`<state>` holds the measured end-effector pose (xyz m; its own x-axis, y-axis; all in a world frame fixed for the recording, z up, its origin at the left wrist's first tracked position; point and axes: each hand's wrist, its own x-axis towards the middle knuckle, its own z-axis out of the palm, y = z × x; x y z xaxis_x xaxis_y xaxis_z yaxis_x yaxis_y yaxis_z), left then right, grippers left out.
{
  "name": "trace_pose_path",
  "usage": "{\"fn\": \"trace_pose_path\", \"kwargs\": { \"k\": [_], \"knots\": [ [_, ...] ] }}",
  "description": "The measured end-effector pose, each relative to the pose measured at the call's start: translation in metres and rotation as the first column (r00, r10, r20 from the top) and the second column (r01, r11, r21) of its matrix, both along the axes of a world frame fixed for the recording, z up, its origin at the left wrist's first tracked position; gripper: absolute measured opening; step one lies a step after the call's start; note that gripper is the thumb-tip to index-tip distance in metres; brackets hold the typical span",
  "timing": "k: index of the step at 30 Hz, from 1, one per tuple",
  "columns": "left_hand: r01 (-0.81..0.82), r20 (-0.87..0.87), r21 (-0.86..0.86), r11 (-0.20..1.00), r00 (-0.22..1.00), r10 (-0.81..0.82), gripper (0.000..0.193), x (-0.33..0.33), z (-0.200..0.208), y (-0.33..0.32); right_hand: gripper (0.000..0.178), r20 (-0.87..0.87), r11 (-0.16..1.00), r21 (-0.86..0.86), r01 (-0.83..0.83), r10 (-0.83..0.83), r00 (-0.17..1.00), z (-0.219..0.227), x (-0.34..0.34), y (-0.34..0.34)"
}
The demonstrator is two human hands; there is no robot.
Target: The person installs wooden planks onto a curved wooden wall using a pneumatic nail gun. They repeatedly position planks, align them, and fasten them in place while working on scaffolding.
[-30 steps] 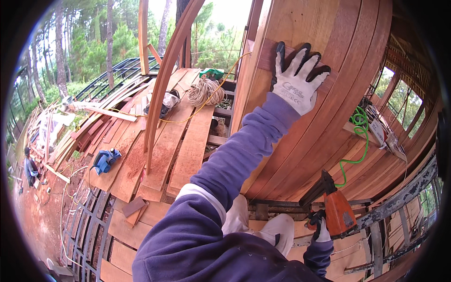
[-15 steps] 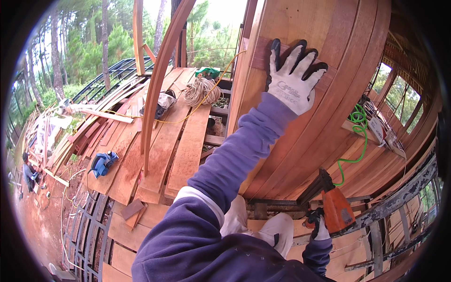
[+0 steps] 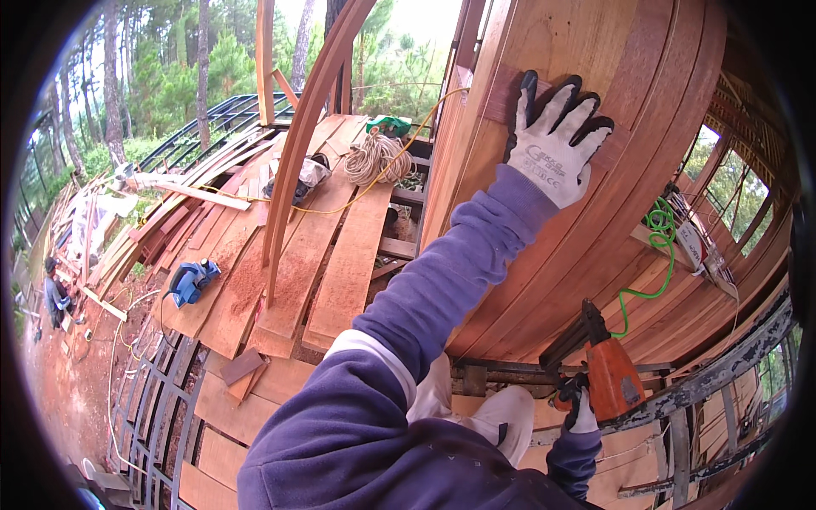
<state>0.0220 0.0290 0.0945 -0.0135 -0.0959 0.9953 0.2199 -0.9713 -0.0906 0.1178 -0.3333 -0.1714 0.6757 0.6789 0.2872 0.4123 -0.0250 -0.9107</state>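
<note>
My left hand [image 3: 554, 143], in a white glove with black fingertips, lies flat with fingers spread on a curved wall of reddish wooden boards [image 3: 544, 276]. Beneath it a darker wood strip [image 3: 500, 95] crosses the boards. Lower right, my right hand [image 3: 581, 410], also gloved, is closed round the handle of an orange nail gun [image 3: 614, 381]. The tool's black nose and magazine [image 3: 585, 331] point up beside the wall's lower part, seemingly apart from it. A coiled green air hose [image 3: 660, 225] runs down towards the gun.
To the left, a plank deck [image 3: 289, 272] with sawdust and gaps carries a blue power planer [image 3: 192, 282], wood offcuts [image 3: 244, 367] and a coil of rope [image 3: 376, 159]. A curved wooden rib [image 3: 299, 127] rises from it. A person [image 3: 57, 296] squats far left. Metal framing [image 3: 722, 367] curves at right.
The view has shifted slightly, so most of the scene sits a little further right. My left hand stays flat on the boards, and my right hand still grips the nail gun.
</note>
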Motion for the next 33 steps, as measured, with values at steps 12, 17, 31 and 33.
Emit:
{"fn": "trace_pose_path", "kwargs": {
  "k": [12, 17, 31, 33],
  "knots": [
    [0.003, 0.041, 0.018, 1.000, 0.999, -0.004, 0.050, -0.002, 0.003, -0.002, 0.018, 0.064, 1.000, -0.022, 0.015, -0.014, 0.998, 0.017, -0.022, 0.006],
    [-0.035, 0.075, 0.057, 0.998, 0.997, 0.030, 0.051, -0.002, 0.012, -0.001, 0.013, 0.074, 0.996, 0.011, 0.093, -0.093, 0.993, 0.021, -0.028, 0.010],
    [-0.181, 0.069, 0.263, 0.948, 0.983, 0.168, 0.056, -0.010, 0.003, -0.004, 0.017, 0.067, 0.955, -0.096, 0.280, -0.275, 0.959, 0.021, -0.048, -0.013],
    [-0.203, 0.012, 0.177, 0.963, 0.979, 0.205, 0.053, -0.009, 0.005, 0.005, 0.021, 0.107, 0.969, -0.157, 0.189, -0.173, 0.979, 0.025, -0.048, -0.015]
  ]
}}
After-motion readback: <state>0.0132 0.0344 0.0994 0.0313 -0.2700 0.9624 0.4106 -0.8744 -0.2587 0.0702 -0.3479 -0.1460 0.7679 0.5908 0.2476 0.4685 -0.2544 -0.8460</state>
